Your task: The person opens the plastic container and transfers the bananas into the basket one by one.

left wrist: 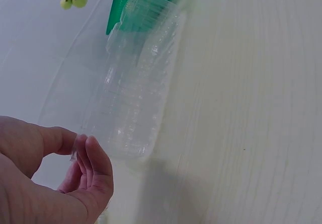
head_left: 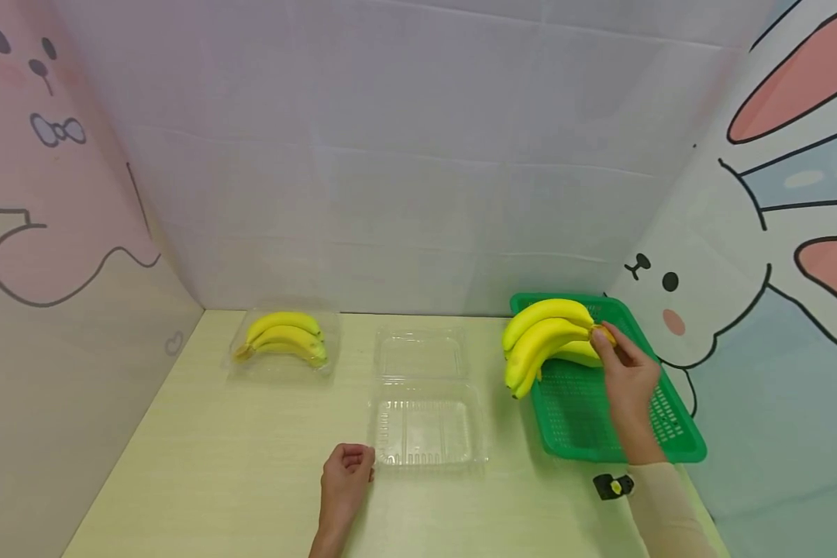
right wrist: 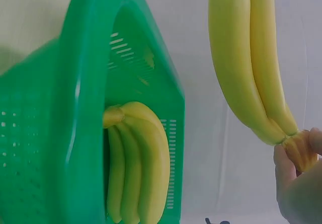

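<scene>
My right hand pinches the stem of a yellow banana bunch and holds it above the left part of a green basket. The right wrist view shows the held bunch hanging from my fingers, and a second bunch lying in the basket. My left hand rests on the table at the front left corner of an open clear clamshell container. In the left wrist view its thumb and forefinger close on the corner of the container.
A closed clear container with a banana bunch sits at the back left. A small black object lies near the basket's front edge. Printed walls enclose the pale wooden table on three sides.
</scene>
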The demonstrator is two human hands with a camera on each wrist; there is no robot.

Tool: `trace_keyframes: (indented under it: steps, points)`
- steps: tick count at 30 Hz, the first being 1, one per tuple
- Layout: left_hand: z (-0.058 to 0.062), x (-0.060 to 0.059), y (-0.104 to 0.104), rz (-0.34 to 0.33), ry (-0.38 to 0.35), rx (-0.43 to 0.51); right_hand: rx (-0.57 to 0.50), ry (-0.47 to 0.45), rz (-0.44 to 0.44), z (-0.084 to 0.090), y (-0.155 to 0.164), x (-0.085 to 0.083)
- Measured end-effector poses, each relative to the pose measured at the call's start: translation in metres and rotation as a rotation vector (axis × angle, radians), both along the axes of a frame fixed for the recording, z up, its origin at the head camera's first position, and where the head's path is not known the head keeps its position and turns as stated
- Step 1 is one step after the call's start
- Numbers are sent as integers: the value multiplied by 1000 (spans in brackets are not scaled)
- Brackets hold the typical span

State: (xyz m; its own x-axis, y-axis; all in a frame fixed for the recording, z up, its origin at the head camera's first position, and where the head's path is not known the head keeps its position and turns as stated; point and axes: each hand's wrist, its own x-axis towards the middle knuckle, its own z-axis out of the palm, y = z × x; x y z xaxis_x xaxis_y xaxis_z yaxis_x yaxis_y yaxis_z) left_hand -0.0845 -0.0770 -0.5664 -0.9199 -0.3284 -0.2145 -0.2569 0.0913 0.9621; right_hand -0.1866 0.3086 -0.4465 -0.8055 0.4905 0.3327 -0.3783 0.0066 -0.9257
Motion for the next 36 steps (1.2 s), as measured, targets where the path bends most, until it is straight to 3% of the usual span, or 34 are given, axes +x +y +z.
trace_keyframes:
  steps: [5, 14, 25, 36]
  points:
    - [1, 0, 0, 2, -3, 11, -96, 3, -23, 0, 10, -2]
    - [0, 0, 0, 2, -2, 16, -137, -32, -126, -2, 31, -4]
    - [0, 0, 0, -4, -8, 19, -124, -91, -199, -9, 50, -2]
    - [-1, 0, 0, -6, -9, 24, -163, -210, -221, -18, 62, 0]
